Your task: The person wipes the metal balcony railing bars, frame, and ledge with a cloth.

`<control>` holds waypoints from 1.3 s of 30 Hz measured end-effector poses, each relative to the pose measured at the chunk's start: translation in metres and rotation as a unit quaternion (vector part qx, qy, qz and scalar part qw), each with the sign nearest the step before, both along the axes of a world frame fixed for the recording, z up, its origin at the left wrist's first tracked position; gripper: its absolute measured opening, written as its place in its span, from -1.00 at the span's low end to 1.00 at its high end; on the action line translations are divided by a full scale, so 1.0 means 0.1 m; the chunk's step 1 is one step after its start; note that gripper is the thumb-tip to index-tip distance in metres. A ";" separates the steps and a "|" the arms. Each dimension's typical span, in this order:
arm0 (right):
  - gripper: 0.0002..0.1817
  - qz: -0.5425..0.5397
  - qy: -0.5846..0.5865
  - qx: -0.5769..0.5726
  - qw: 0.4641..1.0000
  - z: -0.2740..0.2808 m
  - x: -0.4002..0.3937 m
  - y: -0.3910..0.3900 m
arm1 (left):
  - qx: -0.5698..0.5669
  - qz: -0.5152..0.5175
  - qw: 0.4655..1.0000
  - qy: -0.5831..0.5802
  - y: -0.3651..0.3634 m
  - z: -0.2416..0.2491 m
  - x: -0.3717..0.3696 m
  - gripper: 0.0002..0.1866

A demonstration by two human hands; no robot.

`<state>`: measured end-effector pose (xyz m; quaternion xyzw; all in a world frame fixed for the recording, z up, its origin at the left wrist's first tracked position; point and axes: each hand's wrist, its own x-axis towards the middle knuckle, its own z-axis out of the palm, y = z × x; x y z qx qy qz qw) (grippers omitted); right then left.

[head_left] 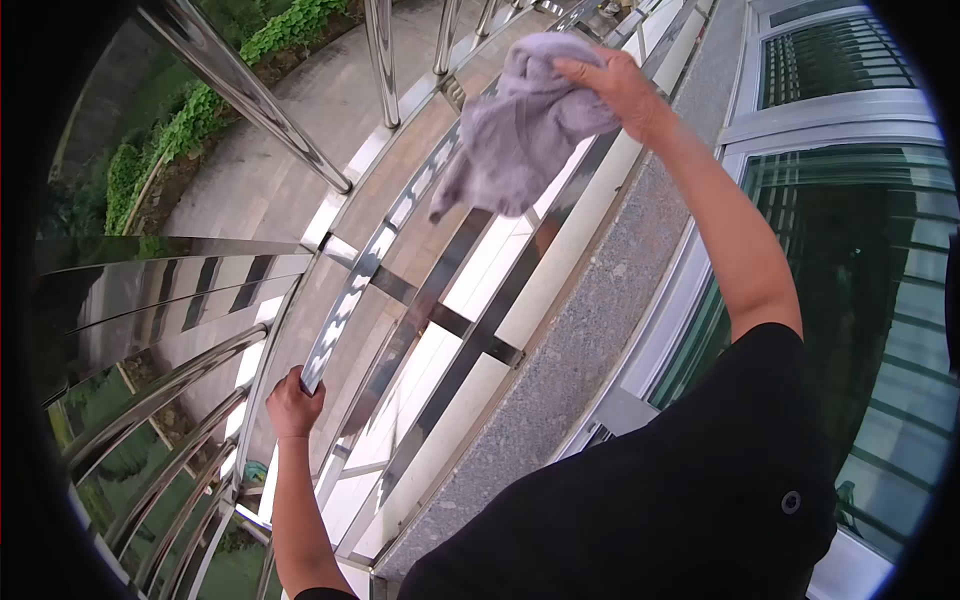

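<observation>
A crumpled greyish-purple cloth (pixel 520 130) hangs from my right hand (pixel 625 95), whose fingers are closed on its upper right part. The cloth is in the air or against the metal bars behind it; which of the two I cannot tell. Low on the left, my left hand (pixel 295 403) is wrapped round the near end of a shiny flat metal bar (pixel 350 298). That bar runs up and away beneath the cloth. My two hands are far apart.
Polished metal posts (pixel 245 95) and curved rails (pixel 165 390) stand at the left, with paving and green plants beyond. A grey stone ledge (pixel 540 400) runs diagonally beside the bars. Glass windows in pale frames (pixel 835 135) line the right side.
</observation>
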<state>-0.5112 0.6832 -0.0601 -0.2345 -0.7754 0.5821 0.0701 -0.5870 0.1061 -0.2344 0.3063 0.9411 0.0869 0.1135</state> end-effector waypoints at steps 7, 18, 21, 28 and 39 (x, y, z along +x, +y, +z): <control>-0.56 0.050 -0.301 0.627 0.717 -0.84 0.41 2.31 | -0.015 -0.011 1.000 0.003 -0.02 -0.03 0.00 -0.71; -0.49 0.052 -0.350 0.486 0.799 -1.48 0.69 0.82 | -0.012 -0.002 1.000 -0.004 0.02 0.03 0.00 -0.74; -0.40 0.094 -0.278 0.537 0.791 -1.62 0.93 0.52 | -0.005 -0.003 1.000 -0.004 0.00 0.00 0.00 -0.75; -0.46 0.180 -0.355 0.408 0.822 -1.19 1.01 -1.15 | -0.013 0.008 1.000 -0.017 -0.03 -0.04 0.00 -0.71; -0.38 0.267 -0.296 0.387 0.832 -1.22 1.26 -2.72 | 0.009 0.005 1.000 -0.017 0.00 0.03 0.03 -0.72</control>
